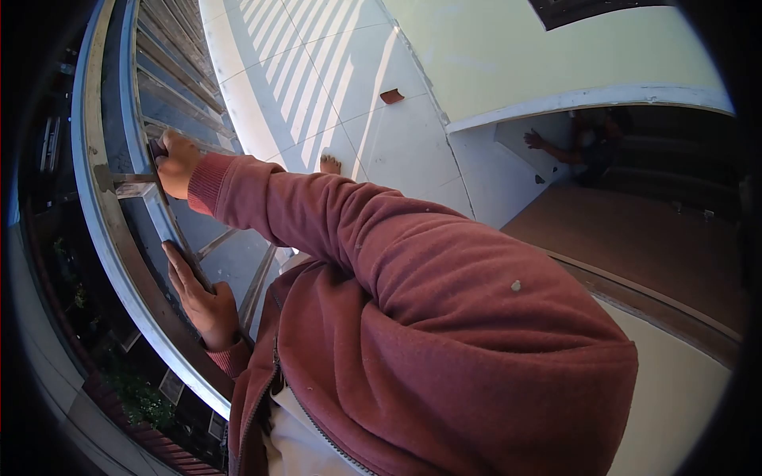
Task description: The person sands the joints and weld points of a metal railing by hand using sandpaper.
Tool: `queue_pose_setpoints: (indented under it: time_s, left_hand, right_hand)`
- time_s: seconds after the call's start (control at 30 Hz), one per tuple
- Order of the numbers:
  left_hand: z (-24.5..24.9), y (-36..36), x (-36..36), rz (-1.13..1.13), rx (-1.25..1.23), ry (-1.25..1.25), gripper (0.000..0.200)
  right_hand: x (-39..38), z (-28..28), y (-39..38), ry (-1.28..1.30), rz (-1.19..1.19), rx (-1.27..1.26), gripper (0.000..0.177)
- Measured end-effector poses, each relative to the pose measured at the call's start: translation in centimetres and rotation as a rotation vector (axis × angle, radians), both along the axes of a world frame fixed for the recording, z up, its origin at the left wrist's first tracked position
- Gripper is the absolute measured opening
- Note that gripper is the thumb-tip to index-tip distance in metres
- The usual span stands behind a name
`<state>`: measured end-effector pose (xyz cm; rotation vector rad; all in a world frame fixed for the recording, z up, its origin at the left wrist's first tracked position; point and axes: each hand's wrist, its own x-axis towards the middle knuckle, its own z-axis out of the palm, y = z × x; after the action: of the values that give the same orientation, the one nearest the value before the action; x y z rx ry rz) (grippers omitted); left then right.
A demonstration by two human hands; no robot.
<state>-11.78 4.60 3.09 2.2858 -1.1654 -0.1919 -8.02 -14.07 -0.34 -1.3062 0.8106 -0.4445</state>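
My right hand (176, 163) is closed against the inner rail of a railing (136, 95) on the left. A small dark edge shows at its fingers, but I cannot make out what it is. Lower down, my left hand (202, 305) lies with its fingers stretched out along the same inner rail (163, 218). The railing's outer top rail (99, 178) has worn white and brown patches and curves past both hands. Slats (178, 67) run off the inner rail. My red sleeve covers much of the middle.
A reddish-brown piece (391, 96) lies on the tiled floor (405, 151), near my bare foot (330, 164). On the right, a person's hand (536, 140) shows in a dark opening above a brown surface (627, 246). Beyond the railing are plants (147, 404) far below.
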Motion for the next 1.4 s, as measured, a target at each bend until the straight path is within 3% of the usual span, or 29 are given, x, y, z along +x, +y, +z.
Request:
queue_pose_setpoints:
  time_s: [0.17,0.43,0.53,0.67,0.9,0.97,1.2,1.3,1.37,1.4]
  left_hand:
    - [0.1,-0.5,-0.2,-0.01,-0.007,-0.031,0.088]
    - [0.0,-0.4,-0.2,-0.003,-0.014,-0.033,0.088]
    - [0.2,-0.1,-0.2,0.015,0.004,0.007,0.087]
    - [0.2,-0.3,-0.1,-0.005,-0.011,-0.029,0.087]
    - [0.5,-0.3,-0.3,0.004,-0.016,-0.007,0.087]
    - [0.2,-0.5,-0.1,0.004,-0.018,0.001,0.088]
    - [0.8,-0.5,-0.2,0.031,-0.017,0.032,0.089]
    - [0.4,-0.4,-0.1,0.063,-0.023,0.028,0.089]
    - [0.4,-0.1,0.1,0.061,0.021,-0.018,0.09]
    - [0.3,-0.1,0.0,0.078,0.025,-0.014,0.09]
  right_hand:
    - [-1.0,-0.3,1.7,0.03,-0.013,-0.166,0.017]
    - [-0.6,-0.9,1.6,0.002,-0.058,-0.161,0.015]
    - [0.5,0.0,-0.1,-0.017,-0.006,-0.006,0.013]
    - [-1.3,-0.4,2.9,-0.027,-0.046,-0.142,0.018]
    - [-0.8,0.2,2.2,0.021,-0.068,-0.062,0.014]
    - [-1.5,-1.0,3.1,-0.029,-0.056,-0.257,0.013]
    - [-1.2,-1.1,3.0,-0.05,-0.101,-0.121,0.01]
    - [0.1,-0.5,0.9,0.01,-0.13,-0.241,0.012]
    - [1.2,-0.2,-0.3,-0.011,-0.086,-0.033,0.011]
    - [0.6,-0.3,0.4,-0.007,-0.09,-0.091,0.011]
